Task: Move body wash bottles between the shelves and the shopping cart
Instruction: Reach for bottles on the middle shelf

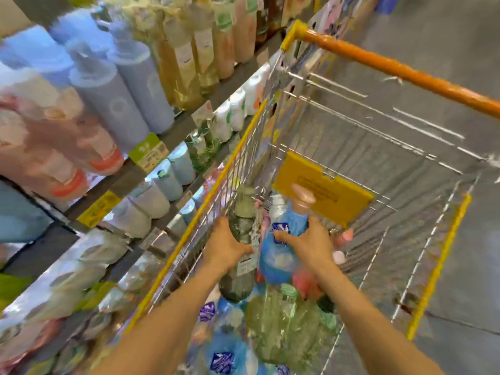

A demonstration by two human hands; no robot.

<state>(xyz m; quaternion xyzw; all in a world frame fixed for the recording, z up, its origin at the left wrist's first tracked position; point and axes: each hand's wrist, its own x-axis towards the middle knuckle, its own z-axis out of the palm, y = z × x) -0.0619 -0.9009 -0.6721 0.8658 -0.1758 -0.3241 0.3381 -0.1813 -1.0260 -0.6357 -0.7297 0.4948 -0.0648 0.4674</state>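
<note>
Inside the wire shopping cart [359, 123], my left hand [224, 247] grips a dark green body wash bottle [240, 282] with a pale green cap. My right hand [311, 244] grips a blue bottle [276, 261] that has a pink pump top. Both bottles are held near the cart's left side, above several other blue, green and pink bottles [273, 328] lying in the basket. The frame is blurred by motion.
Shelves [173, 125] on the left carry rows of lilac, yellow, pink and white bottles with price tags along the edges. The cart has an orange handle [400, 69] at the far end and a yellow plate [324, 188] inside. Grey floor lies to the right.
</note>
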